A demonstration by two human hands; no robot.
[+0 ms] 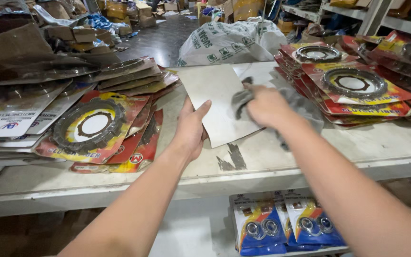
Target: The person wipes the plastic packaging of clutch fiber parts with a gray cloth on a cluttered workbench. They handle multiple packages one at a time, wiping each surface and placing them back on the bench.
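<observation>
Left hand (190,127) grips the sheet's (217,102) near edge, right hand (265,105) fisted round a rag (241,101) on it. Wiping looks midway; packs (93,126) stacked left of the sheet.

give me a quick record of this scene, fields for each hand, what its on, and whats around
left hand: left hand grips the near left edge of a flat grey metal sheet
right hand: right hand presses a crumpled grey cloth onto the sheet
surface: worn white shelf top
left side: stacked red-and-yellow carded ring packs
right side: a similar pile of carded rings
behind: white printed plastic sack
below: blue bearing packets
</observation>
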